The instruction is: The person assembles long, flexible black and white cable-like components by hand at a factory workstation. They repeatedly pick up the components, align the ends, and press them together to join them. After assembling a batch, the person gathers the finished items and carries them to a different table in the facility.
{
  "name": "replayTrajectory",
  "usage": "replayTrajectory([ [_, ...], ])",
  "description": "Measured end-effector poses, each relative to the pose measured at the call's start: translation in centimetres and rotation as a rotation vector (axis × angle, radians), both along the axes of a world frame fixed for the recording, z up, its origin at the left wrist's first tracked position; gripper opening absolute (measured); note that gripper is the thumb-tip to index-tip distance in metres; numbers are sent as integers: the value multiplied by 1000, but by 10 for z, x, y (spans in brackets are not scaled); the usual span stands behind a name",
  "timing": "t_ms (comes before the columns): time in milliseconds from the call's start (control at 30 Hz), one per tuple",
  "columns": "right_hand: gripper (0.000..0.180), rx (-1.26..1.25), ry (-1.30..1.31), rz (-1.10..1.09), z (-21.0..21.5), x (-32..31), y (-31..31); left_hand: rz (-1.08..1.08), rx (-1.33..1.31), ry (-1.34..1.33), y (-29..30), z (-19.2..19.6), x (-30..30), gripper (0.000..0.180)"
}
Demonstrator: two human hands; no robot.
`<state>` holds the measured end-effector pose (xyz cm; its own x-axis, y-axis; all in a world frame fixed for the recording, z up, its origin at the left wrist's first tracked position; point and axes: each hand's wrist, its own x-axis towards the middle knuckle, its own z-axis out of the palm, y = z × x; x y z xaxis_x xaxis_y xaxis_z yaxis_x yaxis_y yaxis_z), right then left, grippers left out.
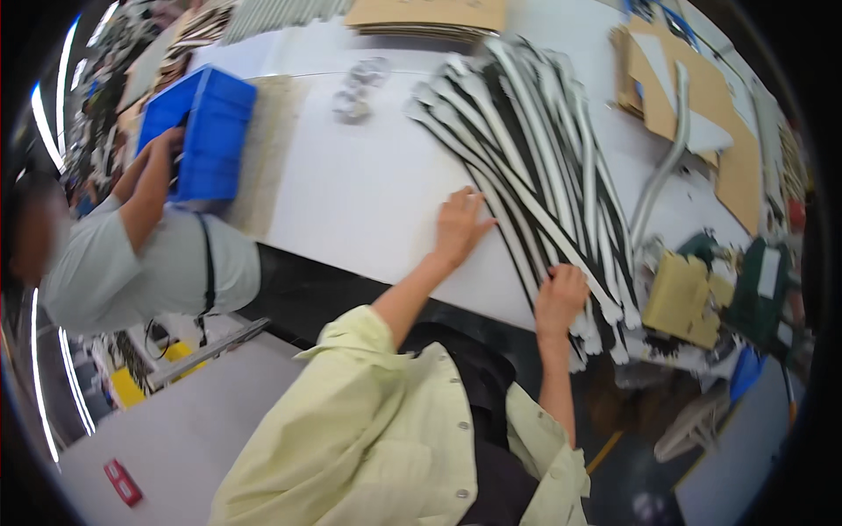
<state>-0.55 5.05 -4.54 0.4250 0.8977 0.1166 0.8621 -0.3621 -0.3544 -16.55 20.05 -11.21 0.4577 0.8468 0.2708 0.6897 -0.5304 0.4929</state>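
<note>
Her right hand [561,296] pinches the near ends of the black-and-white strips [535,167], which run away up the counter [368,193], while the left hand [460,226] lies flat beside them.

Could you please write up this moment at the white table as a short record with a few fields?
Surface: white table
Left hand: flat, fingers spread, resting at the left edge of the pile of black and white strips
Right hand: curled on the near ends of the strips; grip closed around several
Pile: long strips fanned across the table, near ends overhanging its edge
Nearby: cardboard sheets with a bent grey tube to the right
Other person: sleeve and hand at a blue bin, far left
</note>
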Motion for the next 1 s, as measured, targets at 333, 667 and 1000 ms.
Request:
replayTrajectory([
  [333, 29, 133, 64, -35, 19, -53, -16, -351, 54, 106, -27, 46, -36, 58],
  [667, 51, -139, 17, 132, -30, -58, -20, -871, 124, 197, 24, 32, -4, 28],
  [1000, 42, 25, 164, -140, -27, -55, -26, -896, 25, 248, 14, 34, -30, 21],
])
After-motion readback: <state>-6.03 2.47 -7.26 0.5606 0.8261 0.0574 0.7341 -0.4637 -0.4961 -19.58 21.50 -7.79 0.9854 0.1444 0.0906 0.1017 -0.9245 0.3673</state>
